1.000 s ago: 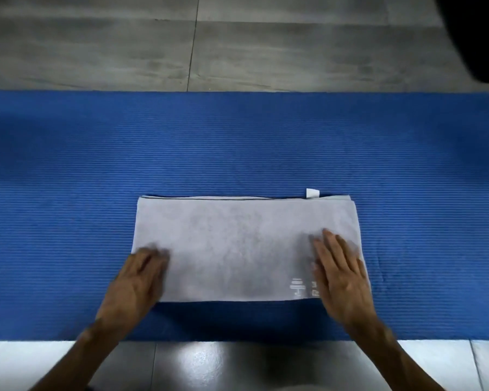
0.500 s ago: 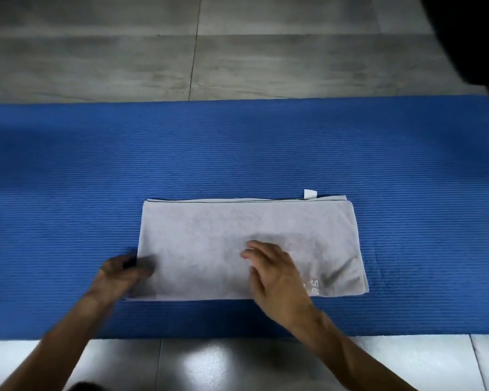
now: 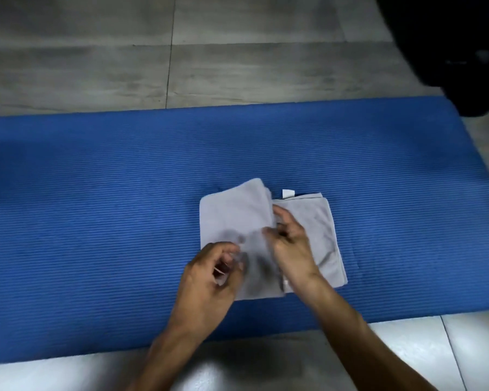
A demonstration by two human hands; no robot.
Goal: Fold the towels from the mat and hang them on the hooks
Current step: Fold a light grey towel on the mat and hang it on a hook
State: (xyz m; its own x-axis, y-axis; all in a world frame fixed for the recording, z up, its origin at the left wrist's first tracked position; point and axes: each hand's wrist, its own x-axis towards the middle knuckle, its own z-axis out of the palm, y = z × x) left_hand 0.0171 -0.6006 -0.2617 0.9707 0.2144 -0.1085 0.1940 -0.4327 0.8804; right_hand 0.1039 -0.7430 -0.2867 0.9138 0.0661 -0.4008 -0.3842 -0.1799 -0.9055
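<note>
- Mat [image 3: 96, 221], blue and ribbed, lies across the tiled floor [image 3: 237, 66].
- Towel [image 3: 308, 227], grey, sits mid-mat, its left half flapped over the right: the crosswise fold looks in hand.
- Left hand [image 3: 206, 277] seems to pinch the flap's near edge, though blur hides it.
- Right hand [image 3: 291, 246], fingers curled, presses the fold; next, align corners and flatten.
- White tag [image 3: 288, 193] pokes out at the far edge.

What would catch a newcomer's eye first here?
The blue mat fills the view from side to side on a grey tiled floor. At its middle lies a grey towel, its left part lifted and coming over the right part, a white tag at the far edge. Both hands meet over it: the left hand at the near edge, the right hand pinching the lifted layer.
</note>
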